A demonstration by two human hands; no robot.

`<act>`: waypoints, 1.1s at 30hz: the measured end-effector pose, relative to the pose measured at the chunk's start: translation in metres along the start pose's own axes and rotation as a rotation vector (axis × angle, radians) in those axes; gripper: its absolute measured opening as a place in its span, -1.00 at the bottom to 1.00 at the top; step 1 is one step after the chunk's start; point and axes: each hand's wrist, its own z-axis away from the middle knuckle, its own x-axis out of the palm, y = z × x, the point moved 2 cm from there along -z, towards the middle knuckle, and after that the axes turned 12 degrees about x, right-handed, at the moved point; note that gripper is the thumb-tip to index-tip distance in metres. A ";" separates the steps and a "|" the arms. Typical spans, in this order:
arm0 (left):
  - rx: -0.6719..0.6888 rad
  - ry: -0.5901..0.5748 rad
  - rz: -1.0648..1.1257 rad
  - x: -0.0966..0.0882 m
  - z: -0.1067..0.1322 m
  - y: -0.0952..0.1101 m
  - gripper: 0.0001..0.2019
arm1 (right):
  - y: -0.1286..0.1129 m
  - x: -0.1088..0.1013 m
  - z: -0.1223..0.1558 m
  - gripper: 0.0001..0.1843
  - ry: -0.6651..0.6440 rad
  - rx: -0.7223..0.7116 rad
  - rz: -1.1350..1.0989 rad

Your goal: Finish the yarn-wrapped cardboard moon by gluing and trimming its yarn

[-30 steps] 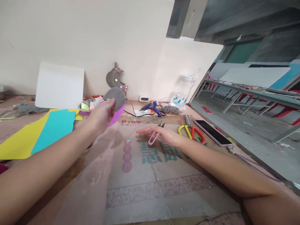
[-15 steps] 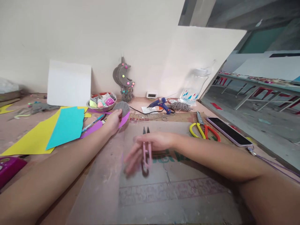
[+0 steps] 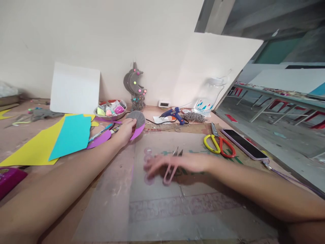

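Observation:
My left hand point(image 3: 126, 131) is closed on a grey yarn-wrapped disc point(image 3: 137, 119) backed by a purple paper circle point(image 3: 137, 130), held low over the far part of the mat. My right hand point(image 3: 175, 163) lies over the middle of the mat, blurred by motion, fingers stretched out to the left. A pair of pink thread snips point(image 3: 170, 169) hangs under its fingers, blades pointing away from me. How the fingers grip the snips is smeared.
Printed cardboard mat point(image 3: 165, 203) in front. Yellow and teal paper sheets point(image 3: 68, 135) left, bowl of coloured bits point(image 3: 110, 110), moon decoration point(image 3: 134, 84), blue glue gun point(image 3: 174, 114), yellow-red scissors point(image 3: 218, 142), phone point(image 3: 243, 144), clear jar point(image 3: 209, 96), white board point(image 3: 74, 88).
My left hand lowered the disc toward the table. My right hand picked up the pink snips, swung them toward me, then moved back out over the mat.

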 end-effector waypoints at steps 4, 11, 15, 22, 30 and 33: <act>-0.010 -0.046 0.028 0.003 0.004 0.004 -0.81 | 0.000 0.002 -0.005 -0.42 -0.132 0.107 0.002; -0.038 -0.261 0.123 0.032 0.030 0.048 -0.88 | -0.007 -0.073 0.005 -0.53 0.549 -0.066 0.195; -0.019 -0.338 0.088 0.046 0.039 0.061 -0.86 | -0.003 -0.077 0.014 -0.62 0.804 -0.004 0.625; 0.085 -0.256 -0.104 0.053 0.052 0.059 -0.81 | -0.003 -0.048 0.003 -0.61 1.117 -0.221 0.546; 0.072 -0.248 -0.353 0.051 0.072 0.033 -0.77 | 0.035 -0.057 -0.031 -0.68 1.005 -0.260 0.164; 0.052 -0.207 -0.312 0.050 0.073 0.031 -0.79 | 0.036 -0.056 -0.033 -0.73 0.998 -0.205 0.183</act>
